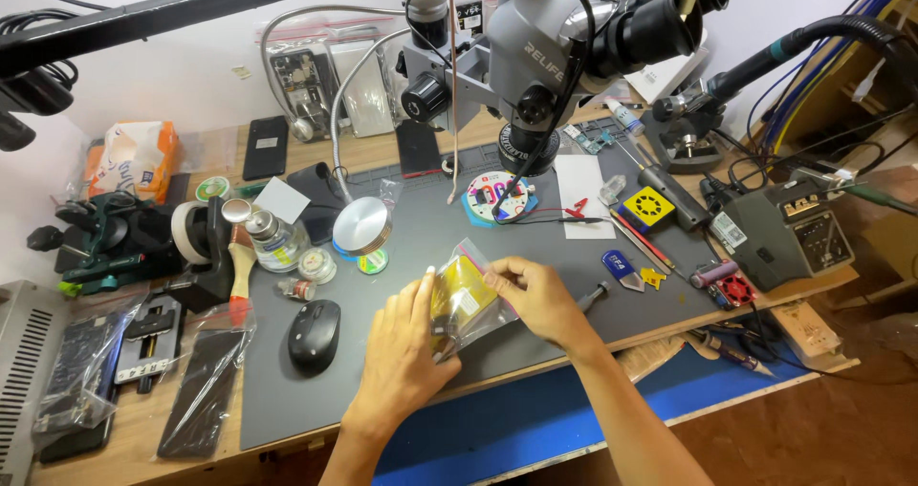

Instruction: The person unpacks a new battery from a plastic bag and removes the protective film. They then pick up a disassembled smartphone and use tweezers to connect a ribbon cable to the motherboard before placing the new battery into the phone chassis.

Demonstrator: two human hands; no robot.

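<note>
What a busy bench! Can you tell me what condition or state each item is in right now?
left hand: gripping the clear bag from the left.
right hand: pinching the bag's top edge.
clear plastic bag: held above the mat, yellow part inside; whether sealed, cannot tell.
black mouse: lying untouched on the grey mat.
microscope: standing over the mat, nobody looking through.

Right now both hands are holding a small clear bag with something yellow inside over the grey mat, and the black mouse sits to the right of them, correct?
Not quite. The head view shows the black mouse to the left of the hands, not the right. The rest holds: the left hand and right hand hold the small clear bag with something yellow inside over the grey mat.
</note>
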